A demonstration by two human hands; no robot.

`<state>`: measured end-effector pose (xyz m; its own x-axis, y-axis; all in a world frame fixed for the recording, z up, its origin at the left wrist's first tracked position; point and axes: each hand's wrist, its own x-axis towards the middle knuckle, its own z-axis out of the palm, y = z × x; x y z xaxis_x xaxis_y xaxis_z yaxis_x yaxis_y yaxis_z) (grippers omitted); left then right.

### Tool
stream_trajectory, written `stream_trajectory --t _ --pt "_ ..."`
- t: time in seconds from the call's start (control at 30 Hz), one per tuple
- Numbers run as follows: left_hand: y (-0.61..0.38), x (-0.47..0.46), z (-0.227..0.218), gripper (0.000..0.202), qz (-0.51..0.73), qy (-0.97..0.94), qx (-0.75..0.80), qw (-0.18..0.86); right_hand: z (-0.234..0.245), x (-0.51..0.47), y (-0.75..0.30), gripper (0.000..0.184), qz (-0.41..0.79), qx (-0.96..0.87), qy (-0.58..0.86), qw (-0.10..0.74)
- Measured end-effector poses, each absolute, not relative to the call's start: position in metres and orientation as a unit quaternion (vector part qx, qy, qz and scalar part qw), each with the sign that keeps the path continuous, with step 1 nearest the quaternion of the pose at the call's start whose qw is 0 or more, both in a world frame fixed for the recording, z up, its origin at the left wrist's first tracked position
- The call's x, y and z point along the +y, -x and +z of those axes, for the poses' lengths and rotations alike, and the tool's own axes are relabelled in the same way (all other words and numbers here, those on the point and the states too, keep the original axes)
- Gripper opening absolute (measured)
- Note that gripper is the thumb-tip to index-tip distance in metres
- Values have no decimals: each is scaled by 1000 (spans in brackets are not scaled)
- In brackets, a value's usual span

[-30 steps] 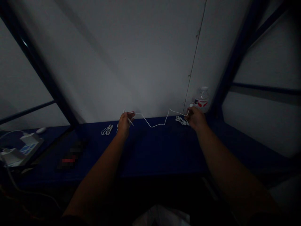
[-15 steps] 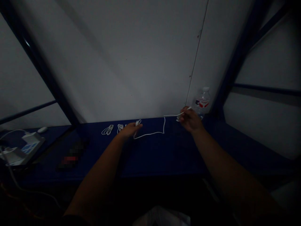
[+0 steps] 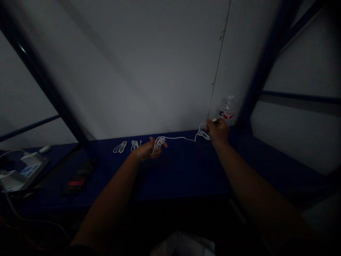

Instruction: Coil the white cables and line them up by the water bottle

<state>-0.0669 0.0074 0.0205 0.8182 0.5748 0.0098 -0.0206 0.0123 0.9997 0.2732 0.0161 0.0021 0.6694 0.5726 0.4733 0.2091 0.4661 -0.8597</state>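
your left hand (image 3: 146, 151) cradles loops of the thin white cable (image 3: 158, 143) in half-curled fingers; your right hand (image 3: 218, 131) pinches its end near the dark blue desk (image 3: 181, 170)'s back edge. i'd feed the span lightly taut so the loops match.

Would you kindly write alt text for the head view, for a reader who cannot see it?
In dim light, the person's left hand holds loops of a white cable above a dark blue table, and the right hand pinches its far end. Two coiled cables lie to the left; a water bottle stands by the wall.
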Motion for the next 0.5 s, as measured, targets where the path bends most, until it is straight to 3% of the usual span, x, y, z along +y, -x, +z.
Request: stream_trajectory --t 0.13,0.33,0.5 --pt "64 13 23 57 414 -607 210 645 -3 12 -267 26 59 -538 565 622" --pt "68 20 29 51 574 -527 233 582 -1 -10 -235 36 234 -810 439 309" --pt "69 29 27 39 606 -484 277 567 3 -23 -211 39 330 -859 356 163"
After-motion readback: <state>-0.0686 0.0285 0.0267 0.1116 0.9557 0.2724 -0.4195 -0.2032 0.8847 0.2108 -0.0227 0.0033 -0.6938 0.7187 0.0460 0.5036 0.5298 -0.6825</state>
